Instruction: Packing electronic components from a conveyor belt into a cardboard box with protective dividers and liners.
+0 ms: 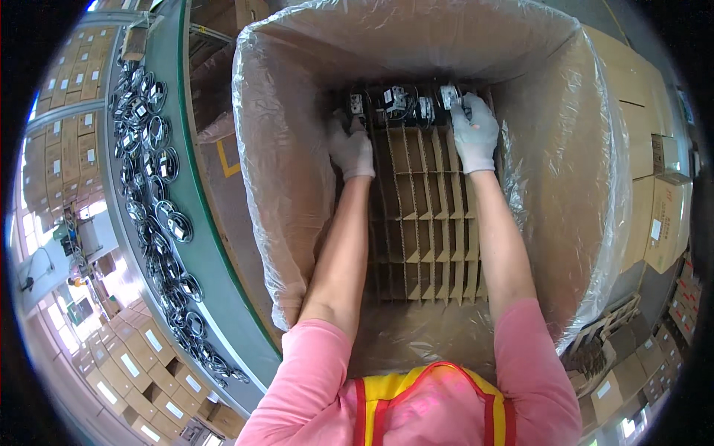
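Both my hands, in white gloves, reach deep into a big carton lined with clear plastic (279, 171). Inside stands a cardboard divider grid (439, 217) with narrow slots. At its far end sits a row of dark coiled-cable units with pale labelled blocks (399, 102). My left hand (352, 151) is closed at the row's left end, its fingertips at a labelled unit (357, 103). My right hand (476, 135) pinches another labelled unit (450, 97) at the right end. Shadow partly hides the left fingertips.
Left of the carton runs a green-edged conveyor (195, 156) carrying many black coiled cables with white labels (152, 175). Stacked cartons stand beyond it (123, 357) and to the right (662, 223). The carton's plastic-covered walls rise around my arms.
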The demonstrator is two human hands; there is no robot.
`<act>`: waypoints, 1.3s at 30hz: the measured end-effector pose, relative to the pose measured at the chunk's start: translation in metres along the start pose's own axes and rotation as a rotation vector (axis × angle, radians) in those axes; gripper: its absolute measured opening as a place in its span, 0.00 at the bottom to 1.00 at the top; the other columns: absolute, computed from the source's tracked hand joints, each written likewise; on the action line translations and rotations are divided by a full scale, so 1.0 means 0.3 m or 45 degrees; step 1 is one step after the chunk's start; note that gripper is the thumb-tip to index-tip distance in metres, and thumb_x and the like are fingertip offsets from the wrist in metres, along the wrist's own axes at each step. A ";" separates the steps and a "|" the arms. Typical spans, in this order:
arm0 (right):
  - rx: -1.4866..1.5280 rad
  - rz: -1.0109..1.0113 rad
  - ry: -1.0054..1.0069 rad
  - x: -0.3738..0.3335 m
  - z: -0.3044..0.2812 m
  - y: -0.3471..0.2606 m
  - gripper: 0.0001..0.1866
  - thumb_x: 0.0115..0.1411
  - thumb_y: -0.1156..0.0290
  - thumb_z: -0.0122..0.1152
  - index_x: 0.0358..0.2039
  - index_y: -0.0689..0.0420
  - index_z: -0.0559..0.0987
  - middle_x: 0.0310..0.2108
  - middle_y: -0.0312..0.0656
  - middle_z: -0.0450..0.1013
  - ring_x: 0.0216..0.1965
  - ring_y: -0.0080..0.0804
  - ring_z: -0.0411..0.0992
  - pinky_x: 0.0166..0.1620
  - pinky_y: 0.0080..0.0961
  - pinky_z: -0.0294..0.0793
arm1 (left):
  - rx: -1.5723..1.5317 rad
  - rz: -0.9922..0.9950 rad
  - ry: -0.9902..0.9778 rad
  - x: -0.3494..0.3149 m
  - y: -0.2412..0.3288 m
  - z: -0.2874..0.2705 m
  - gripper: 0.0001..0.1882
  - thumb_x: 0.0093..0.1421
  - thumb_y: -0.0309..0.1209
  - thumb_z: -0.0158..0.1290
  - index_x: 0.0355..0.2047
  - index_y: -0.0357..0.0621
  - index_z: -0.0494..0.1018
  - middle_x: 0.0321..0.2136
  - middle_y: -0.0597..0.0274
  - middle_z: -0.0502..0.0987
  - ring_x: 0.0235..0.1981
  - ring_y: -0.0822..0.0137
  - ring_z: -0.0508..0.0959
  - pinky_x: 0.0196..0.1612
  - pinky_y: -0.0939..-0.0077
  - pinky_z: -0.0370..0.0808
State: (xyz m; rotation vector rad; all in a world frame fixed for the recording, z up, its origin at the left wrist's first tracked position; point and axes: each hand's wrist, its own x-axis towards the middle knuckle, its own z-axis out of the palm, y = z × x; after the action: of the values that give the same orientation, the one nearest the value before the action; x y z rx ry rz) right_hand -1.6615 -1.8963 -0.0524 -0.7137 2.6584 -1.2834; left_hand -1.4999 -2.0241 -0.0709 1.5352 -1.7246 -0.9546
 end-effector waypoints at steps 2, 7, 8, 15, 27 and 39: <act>-0.137 -0.170 0.027 -0.020 0.009 -0.017 0.13 0.55 0.66 0.61 0.38 0.60 0.76 0.42 0.49 0.74 0.41 0.47 0.73 0.43 0.37 0.73 | 0.003 0.128 0.105 -0.026 0.010 0.013 0.13 0.55 0.24 0.53 0.42 0.38 0.72 0.40 0.45 0.77 0.42 0.47 0.76 0.48 0.60 0.70; -0.356 -0.421 -0.050 -0.085 0.047 0.016 0.10 0.55 0.66 0.59 0.35 0.57 0.75 0.49 0.48 0.69 0.44 0.50 0.71 0.42 0.42 0.72 | 0.066 0.378 0.182 -0.058 0.010 0.041 0.15 0.56 0.25 0.54 0.45 0.40 0.72 0.40 0.46 0.77 0.43 0.52 0.76 0.50 0.64 0.69; -0.267 -0.468 -0.051 -0.089 0.046 0.005 0.11 0.56 0.64 0.58 0.36 0.58 0.75 0.47 0.51 0.70 0.44 0.52 0.71 0.42 0.43 0.72 | -0.027 0.171 0.104 -0.061 0.016 0.032 0.16 0.56 0.26 0.54 0.46 0.39 0.72 0.41 0.46 0.77 0.43 0.53 0.76 0.50 0.65 0.69; -0.327 -0.040 -0.423 -0.012 0.008 0.036 0.18 0.60 0.57 0.53 0.42 0.58 0.76 0.44 0.54 0.73 0.43 0.56 0.72 0.46 0.44 0.71 | -0.508 -0.198 0.192 -0.042 -0.011 0.062 0.16 0.59 0.23 0.52 0.47 0.32 0.70 0.40 0.49 0.77 0.42 0.57 0.75 0.50 0.67 0.68; -0.280 0.111 -0.453 -0.026 0.063 -0.087 0.17 0.61 0.57 0.51 0.41 0.56 0.77 0.38 0.53 0.76 0.42 0.53 0.74 0.45 0.38 0.72 | -0.444 -0.121 0.072 -0.027 -0.048 0.053 0.14 0.57 0.22 0.53 0.45 0.36 0.71 0.38 0.57 0.76 0.41 0.64 0.73 0.48 0.71 0.68; -0.091 -0.103 -0.073 -0.023 0.087 -0.057 0.19 0.58 0.64 0.57 0.48 0.62 0.74 0.44 0.54 0.74 0.46 0.51 0.72 0.51 0.37 0.69 | 0.262 0.491 -0.204 -0.106 0.014 0.109 0.26 0.49 0.25 0.60 0.50 0.41 0.68 0.55 0.41 0.66 0.53 0.42 0.69 0.55 0.59 0.68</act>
State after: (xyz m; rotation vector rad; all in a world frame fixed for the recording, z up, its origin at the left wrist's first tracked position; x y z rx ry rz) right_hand -1.6416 -1.9210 -0.0566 -0.8631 2.6662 -1.1727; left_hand -1.5256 -1.9887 -0.0846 1.2035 -2.1896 -0.7347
